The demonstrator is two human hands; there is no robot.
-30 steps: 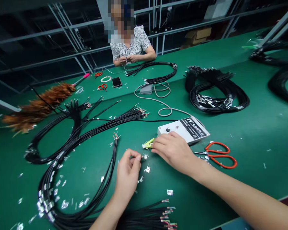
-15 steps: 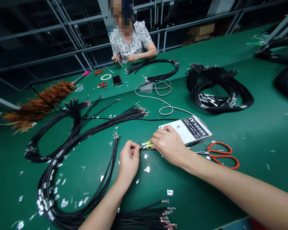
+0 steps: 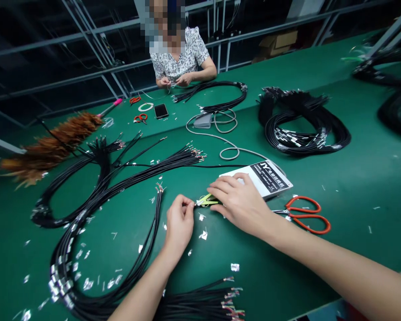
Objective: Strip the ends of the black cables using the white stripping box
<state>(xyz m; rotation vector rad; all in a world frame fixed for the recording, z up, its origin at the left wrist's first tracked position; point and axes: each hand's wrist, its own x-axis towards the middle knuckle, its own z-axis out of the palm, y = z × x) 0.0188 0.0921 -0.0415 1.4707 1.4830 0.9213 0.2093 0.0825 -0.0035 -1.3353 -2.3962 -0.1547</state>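
My right hand (image 3: pixel 242 203) rests on a small yellow-green hand tool (image 3: pixel 207 200), its fingers lying over the tool's handles in front of a white control box (image 3: pixel 269 176). My left hand (image 3: pixel 180 223) is pinched on the end of a thin wire right at the tool's tip. Black cable bundles (image 3: pixel 113 191) with stripped ends fan out to the left of my hands. Another bundle of cables with coloured wire ends (image 3: pixel 217 301) lies near the table's front edge.
Orange-handled scissors (image 3: pixel 305 214) lie right of my right hand. Foil scraps litter the green table (image 3: pixel 354 178). A coil of black cables (image 3: pixel 304 125), a grey pedal (image 3: pixel 202 120) and a feather duster (image 3: pixel 50 149) lie farther back. A person (image 3: pixel 180 58) works across the table.
My left hand moved up to the tool's tip and stayed pinched there. My right hand shifted over the tool's handles, and the tool's yellow-green arms now show spread apart.
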